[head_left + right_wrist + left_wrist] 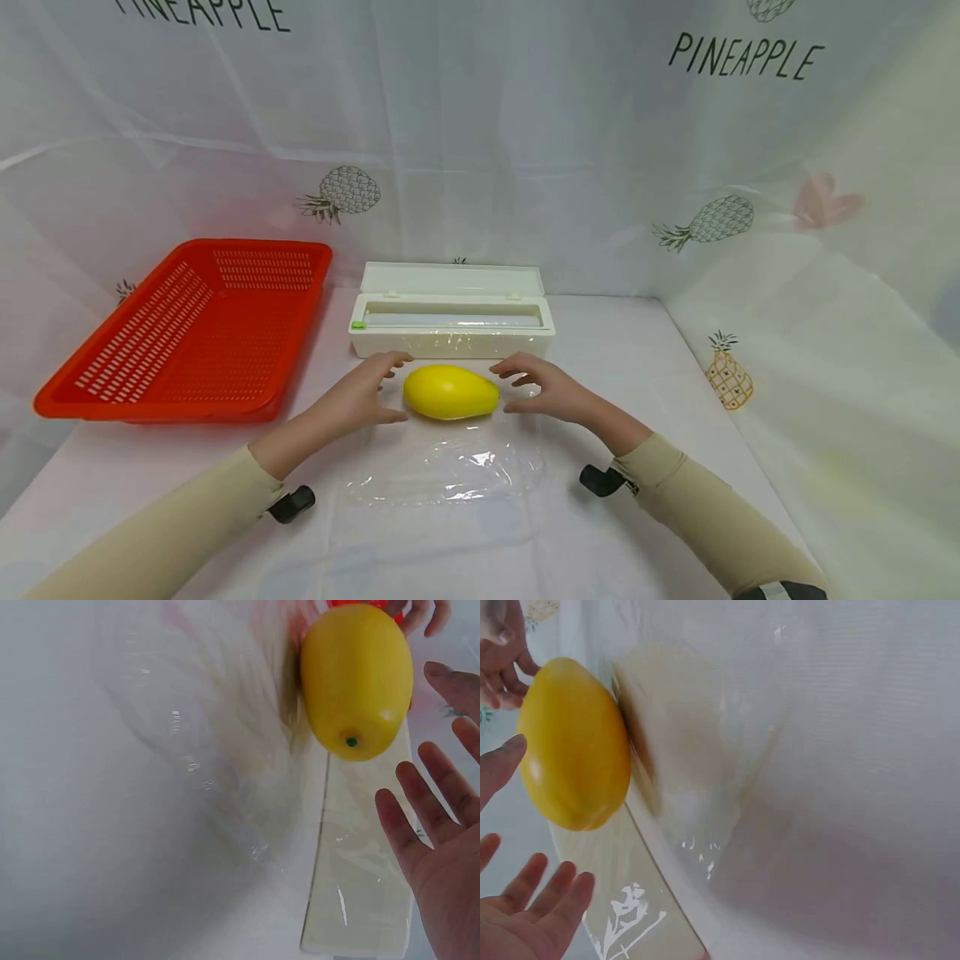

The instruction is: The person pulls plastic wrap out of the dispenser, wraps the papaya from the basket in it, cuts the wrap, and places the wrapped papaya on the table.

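A smooth yellow fruit (450,392), shaped like a mango or papaya, lies sideways on a sheet of clear plastic wrap (457,471). In the right wrist view a small green dot marks one end of the fruit (354,690). At its left end is my left hand (360,398), thumb and fingers spread apart with nothing held. My right hand (551,392) stands by the other end, its fingers likewise parted and bent a little. In both wrist views a gap separates the near hand from the fruit. Behind it sits a white wrap dispenser box (453,343), lid raised.
A red slotted plastic basket (240,333) stands at the left of the white-covered table (615,333). Pineapple-printed sheeting (480,125) rises behind the table and along its right side. Plastic film overlaps the dispenser's front.
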Action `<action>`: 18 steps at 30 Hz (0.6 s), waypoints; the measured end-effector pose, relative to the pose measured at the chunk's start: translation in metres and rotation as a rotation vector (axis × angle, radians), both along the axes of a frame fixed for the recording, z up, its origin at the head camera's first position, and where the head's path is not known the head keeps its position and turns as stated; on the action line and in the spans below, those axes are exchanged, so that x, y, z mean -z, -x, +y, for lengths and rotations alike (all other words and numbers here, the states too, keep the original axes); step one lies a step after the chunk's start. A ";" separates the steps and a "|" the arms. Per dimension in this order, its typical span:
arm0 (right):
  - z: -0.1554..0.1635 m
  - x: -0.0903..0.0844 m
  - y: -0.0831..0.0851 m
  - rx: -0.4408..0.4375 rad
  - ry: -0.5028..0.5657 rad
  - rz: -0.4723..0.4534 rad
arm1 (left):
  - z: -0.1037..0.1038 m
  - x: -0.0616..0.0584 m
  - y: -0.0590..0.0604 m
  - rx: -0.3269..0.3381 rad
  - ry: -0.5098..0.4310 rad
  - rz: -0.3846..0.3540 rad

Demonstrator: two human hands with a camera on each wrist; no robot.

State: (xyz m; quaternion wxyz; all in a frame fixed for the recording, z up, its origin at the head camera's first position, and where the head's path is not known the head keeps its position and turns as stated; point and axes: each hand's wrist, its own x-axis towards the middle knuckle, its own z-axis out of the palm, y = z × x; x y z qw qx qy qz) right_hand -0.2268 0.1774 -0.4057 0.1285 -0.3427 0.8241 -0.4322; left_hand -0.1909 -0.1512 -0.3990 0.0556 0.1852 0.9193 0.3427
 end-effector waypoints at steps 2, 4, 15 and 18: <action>0.005 0.000 -0.006 -0.016 0.008 0.015 | -0.004 -0.003 -0.007 0.011 0.021 0.031; 0.010 0.001 -0.011 -0.041 0.008 0.026 | -0.007 -0.005 -0.014 0.040 0.057 0.042; 0.027 0.017 -0.040 -0.120 -0.137 -0.086 | -0.018 0.010 -0.043 0.415 0.153 -0.024; 0.030 0.026 -0.044 -0.173 -0.158 -0.099 | -0.020 0.016 -0.046 0.482 0.148 -0.039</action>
